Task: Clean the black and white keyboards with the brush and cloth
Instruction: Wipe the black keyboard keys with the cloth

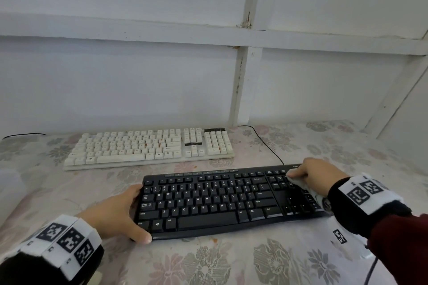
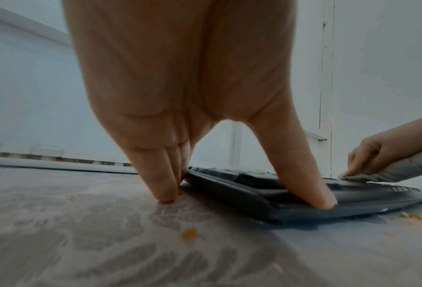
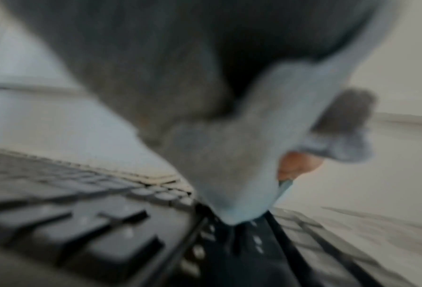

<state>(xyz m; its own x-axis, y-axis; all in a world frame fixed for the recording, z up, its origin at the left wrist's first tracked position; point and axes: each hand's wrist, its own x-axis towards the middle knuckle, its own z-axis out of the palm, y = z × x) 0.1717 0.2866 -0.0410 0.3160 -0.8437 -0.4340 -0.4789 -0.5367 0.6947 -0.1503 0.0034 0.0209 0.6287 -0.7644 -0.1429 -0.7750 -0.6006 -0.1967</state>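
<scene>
Black keyboard (image 1: 208,199) lies flat on the near middle of the table, long side running left to right. Right hand (image 1: 312,174) sits over its far right corner, above the number pad, fingers curled round a pale grey cloth (image 1: 301,184) and pressing it onto the keys there; the cloth's loose end trails back under the wrist. From the left wrist view the cloth (image 2: 386,172) lies flattened under the fingertips on the keyboard's top. Right wrist view is blurred; only the cloth (image 3: 229,165) touching dark keys can be made out.

Left hand (image 1: 115,213) braces the keyboard's left end: thumb along the near left corner, fingers against the far left corner, keyboard edge between them. In the left wrist view the thumb (image 2: 303,174) presses on the keyboard frame and the fingers (image 2: 155,170) are straight, tips down on the table beside it.

White keyboard (image 1: 150,148) lies farther back and to the left, apart from the black one, parallel to it. A black cable (image 1: 266,143) runs from the wall toward the black keyboard's far edge.

Flowered tablecloth (image 1: 208,261) covers the table; a few orange crumbs (image 2: 189,234) lie on it near the left hand. Brush not visible.
</scene>
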